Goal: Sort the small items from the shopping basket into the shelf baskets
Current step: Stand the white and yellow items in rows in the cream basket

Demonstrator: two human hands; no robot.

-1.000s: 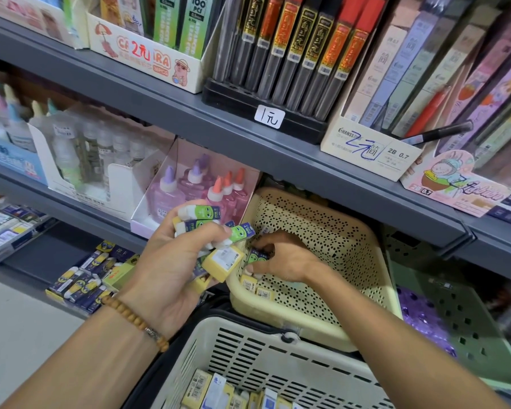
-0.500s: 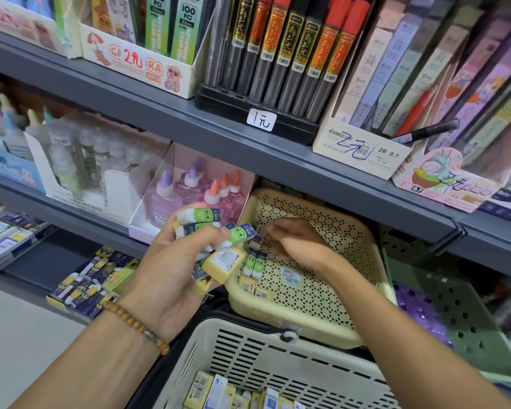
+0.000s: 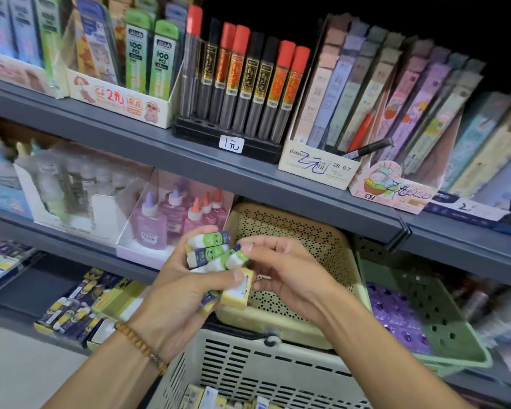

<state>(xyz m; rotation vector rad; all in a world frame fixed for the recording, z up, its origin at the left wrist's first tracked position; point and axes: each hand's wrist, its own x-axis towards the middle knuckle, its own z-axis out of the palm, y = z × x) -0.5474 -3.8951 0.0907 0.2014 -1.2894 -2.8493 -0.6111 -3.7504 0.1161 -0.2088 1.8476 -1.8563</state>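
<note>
My left hand (image 3: 174,287) grips a bunch of small erasers: several green-and-white sleeved ones (image 3: 208,249) and a yellow one (image 3: 238,292). My right hand (image 3: 281,270) has come up to the bunch, and its fingertips pinch the green eraser nearest the thumb. Both hands hover in front of the cream perforated shelf basket (image 3: 316,249). Below them is the white slotted shopping basket (image 3: 248,364), with more small boxed items (image 3: 219,401) at its bottom.
A green perforated basket (image 3: 443,320) holding purple items sits right of the cream one. Pink glue bottles (image 3: 174,219) stand in a box to the left. The grey shelf above (image 3: 189,160) carries pencil-lead tubes and boxes. Loose eraser packs (image 3: 71,314) lie on the lower left shelf.
My right hand has lifted out of the cream basket and come back to the bunch in my left hand. The left hand has stayed where it was.
</note>
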